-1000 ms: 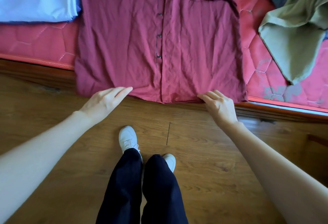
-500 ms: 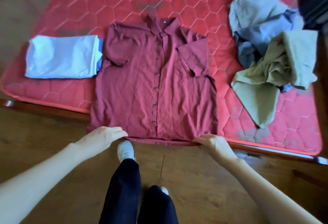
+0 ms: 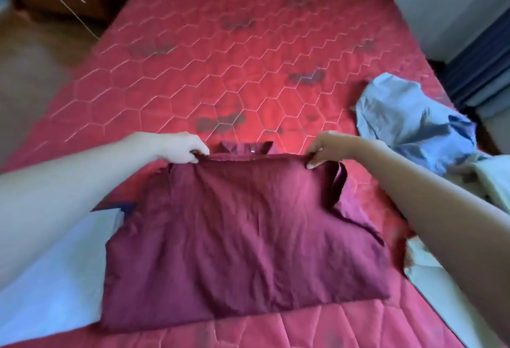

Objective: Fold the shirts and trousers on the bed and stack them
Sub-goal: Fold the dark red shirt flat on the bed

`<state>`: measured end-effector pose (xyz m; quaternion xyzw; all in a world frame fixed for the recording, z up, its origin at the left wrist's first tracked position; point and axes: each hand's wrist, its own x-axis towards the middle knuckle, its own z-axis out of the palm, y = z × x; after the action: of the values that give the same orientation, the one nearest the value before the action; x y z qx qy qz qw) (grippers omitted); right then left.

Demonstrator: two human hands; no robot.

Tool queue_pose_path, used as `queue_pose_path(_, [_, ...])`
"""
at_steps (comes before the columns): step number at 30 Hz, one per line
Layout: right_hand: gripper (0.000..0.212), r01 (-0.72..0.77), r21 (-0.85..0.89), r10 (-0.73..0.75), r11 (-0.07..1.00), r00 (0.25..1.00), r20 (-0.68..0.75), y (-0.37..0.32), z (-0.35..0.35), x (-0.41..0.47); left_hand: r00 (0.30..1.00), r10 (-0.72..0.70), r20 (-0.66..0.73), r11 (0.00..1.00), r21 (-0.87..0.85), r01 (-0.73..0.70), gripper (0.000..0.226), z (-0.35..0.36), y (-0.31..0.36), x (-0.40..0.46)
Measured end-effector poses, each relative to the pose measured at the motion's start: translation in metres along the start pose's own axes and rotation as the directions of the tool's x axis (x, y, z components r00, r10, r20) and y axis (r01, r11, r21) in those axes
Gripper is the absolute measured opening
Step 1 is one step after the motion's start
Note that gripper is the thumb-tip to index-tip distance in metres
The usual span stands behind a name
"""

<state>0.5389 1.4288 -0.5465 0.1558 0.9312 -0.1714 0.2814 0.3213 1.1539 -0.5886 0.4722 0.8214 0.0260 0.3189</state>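
Maroon shirt (image 3: 242,240) is lying folded in half on the bed (image 3: 193,77), hem edge sitting just short of the collar. Left hand (image 3: 179,147) is pinching the left corner of that edge; right hand (image 3: 328,147) is pinching the right corner. Bed surface is showing a red mattress, hexagon quilting, dark stains beyond the shirt. Folded pale blue garment (image 3: 55,278) is lying left of the shirt, touching it. Crumpled blue clothes (image 3: 408,118) are lying right of the shirt. Grey wall (image 3: 452,3) is standing beyond them.
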Motion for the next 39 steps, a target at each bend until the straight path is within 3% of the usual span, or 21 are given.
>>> queue_pose_path(2, [0.022, -0.084, -0.031, 0.082, 0.996, 0.994, -0.077, 0.01, 0.004, 0.062, 1.0, -0.021, -0.014, 0.999, -0.034, 0.021, 0.021, 0.007, -0.022, 0.046])
queue_pose_path(5, [0.026, -0.22, -0.026, 0.21, 0.975, 0.957, -0.201, 0.02, 0.041, 0.129, 0.98, -0.115, -0.164, 0.993, -0.038, 0.111, 0.032, 0.035, -0.047, 0.094])
queue_pose_path(9, [0.029, -0.251, 0.121, 0.278, 0.96, 0.893, -0.354, 0.026, 0.089, 0.16, 0.909, -0.253, -0.333, 0.959, -0.211, 0.189, 0.021, 0.072, -0.069, 0.123])
queue_pose_path(11, [0.031, -0.252, 0.194, 0.31, 0.948, 0.869, -0.387, 0.028, 0.098, 0.157, 0.903, -0.26, -0.343, 0.935, -0.323, 0.147, 0.011, 0.073, -0.077, 0.126])
queue_pose_path(14, [0.028, -0.209, 0.271, 0.313, 0.94, 0.843, -0.437, 0.03, 0.101, 0.15, 0.92, -0.229, -0.319, 0.933, -0.342, 0.114, 0.011, 0.069, -0.08, 0.119])
queue_pose_path(18, [0.024, -0.206, 0.36, 0.362, 0.91, 0.817, -0.448, 0.028, 0.096, 0.15, 0.896, -0.22, -0.387, 0.916, -0.398, 0.053, 0.011, 0.057, -0.076, 0.122])
queue_pose_path(21, [0.028, -0.26, 0.305, 0.372, 0.916, 0.834, -0.407, 0.021, 0.088, 0.157, 0.917, -0.206, -0.341, 0.933, -0.352, 0.079, 0.016, 0.056, -0.073, 0.126])
queue_pose_path(24, [0.044, -0.24, 0.148, 0.282, 0.959, 0.827, -0.487, -0.003, 0.084, 0.16, 0.916, -0.273, -0.293, 0.933, -0.312, 0.178, 0.026, 0.061, -0.079, 0.117])
queue_pose_path(27, [0.051, -0.038, 0.0, 0.031, 0.999, 0.808, -0.588, -0.054, 0.095, 0.158, 0.912, -0.321, -0.254, 0.927, -0.282, 0.248, 0.035, 0.064, -0.095, 0.093])
queue_pose_path(32, [0.054, 0.262, -0.135, -0.294, 0.956, 0.813, -0.503, -0.15, 0.146, 0.16, 0.896, -0.428, -0.119, 0.883, -0.266, 0.387, 0.045, 0.066, -0.131, 0.039])
queue_pose_path(36, [0.059, 0.252, -0.188, -0.31, 0.949, 0.855, -0.415, -0.189, 0.179, 0.176, 0.899, -0.435, -0.045, 0.797, -0.483, 0.362, 0.03, 0.073, -0.156, 0.006])
queue_pose_path(39, [0.062, 0.191, -0.183, -0.249, 0.964, 0.89, -0.381, -0.186, 0.194, 0.184, 0.879, -0.456, -0.138, 0.766, -0.564, 0.309, 0.023, 0.078, -0.163, -0.007])
